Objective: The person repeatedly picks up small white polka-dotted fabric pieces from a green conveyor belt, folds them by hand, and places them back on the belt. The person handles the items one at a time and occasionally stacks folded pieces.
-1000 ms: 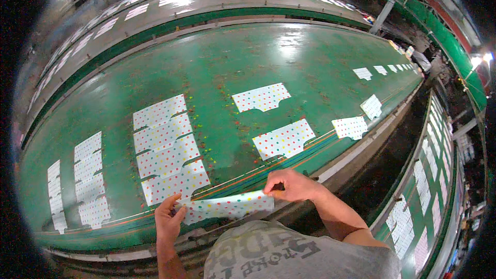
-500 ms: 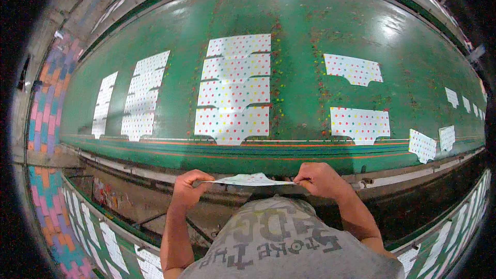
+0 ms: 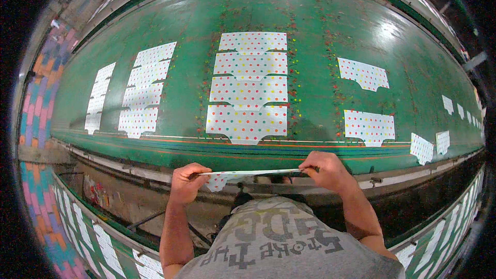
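Between my hands a white fabric piece with coloured dots (image 3: 248,172) is stretched taut, its top edge nearly level and seen almost edge-on. My left hand (image 3: 189,180) pinches one end, and a dotted flap hangs beside those fingers. My right hand (image 3: 325,169) pinches the other end, slightly higher. Both hands are over the near edge of a long green table (image 3: 305,85). Just beyond them a column of dotted fabric pieces (image 3: 247,119) lies flat on the table. To the right lie two separate dotted pieces, a near one (image 3: 369,125) and a far one (image 3: 363,74).
Two more columns of dotted pieces, one nearer (image 3: 140,93) and one farther left (image 3: 99,95), lie on the table. At the right, two small pieces (image 3: 422,148) hang by the near edge. A metal rail (image 3: 398,179) runs along that edge. Coloured paving (image 3: 36,98) is at far left.
The held fabric has gone from a shallow spread shape to a thin taut strip with a flap hanging at left. My right hand has risen slightly. The view has shifted, with the table pieces unmoved.
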{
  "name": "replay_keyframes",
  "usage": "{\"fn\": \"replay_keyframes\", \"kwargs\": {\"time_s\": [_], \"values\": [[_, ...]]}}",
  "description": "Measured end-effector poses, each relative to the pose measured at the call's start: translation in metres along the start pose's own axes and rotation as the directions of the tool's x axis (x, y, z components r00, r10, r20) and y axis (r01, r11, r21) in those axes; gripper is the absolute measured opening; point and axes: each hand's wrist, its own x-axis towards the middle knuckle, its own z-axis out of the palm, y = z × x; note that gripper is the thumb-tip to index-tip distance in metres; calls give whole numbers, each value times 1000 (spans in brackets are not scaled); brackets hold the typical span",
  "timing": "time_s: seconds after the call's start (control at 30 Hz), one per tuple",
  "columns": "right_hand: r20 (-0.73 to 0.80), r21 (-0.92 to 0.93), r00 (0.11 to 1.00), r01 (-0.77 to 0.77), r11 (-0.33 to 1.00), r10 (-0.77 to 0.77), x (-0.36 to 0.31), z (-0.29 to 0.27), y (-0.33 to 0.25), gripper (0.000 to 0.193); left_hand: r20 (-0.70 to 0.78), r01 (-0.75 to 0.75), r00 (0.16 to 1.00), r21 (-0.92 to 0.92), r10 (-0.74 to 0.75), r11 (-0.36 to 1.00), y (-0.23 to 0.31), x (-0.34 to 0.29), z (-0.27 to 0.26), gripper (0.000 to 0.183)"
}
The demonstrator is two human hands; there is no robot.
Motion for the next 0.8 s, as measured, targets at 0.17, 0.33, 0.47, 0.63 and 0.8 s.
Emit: {"fn": "replay_keyframes", "kwargs": {"time_s": [0.17,0.33,0.47,0.63,0.8], "values": [[-91,-101,996,-30,994,21,33,36,-26,10,77,-18,997,-41,21,999,-14,33,-52,14],[-173,-190,982,-107,976,74,66,62,-53,9,108,-58,992,-7,58,998,-36,79,-85,13],[-200,-138,935,-323,936,293,73,58,-73,5,217,-40,974,-128,67,991,-41,118,-99,11],[-223,-86,903,-393,916,366,85,47,-74,5,265,-172,944,-111,196,979,-36,168,-107,12],[-223,51,902,-367,929,369,132,17,-33,5,173,-359,914,-73,366,930,-29,229,-94,11]]}}
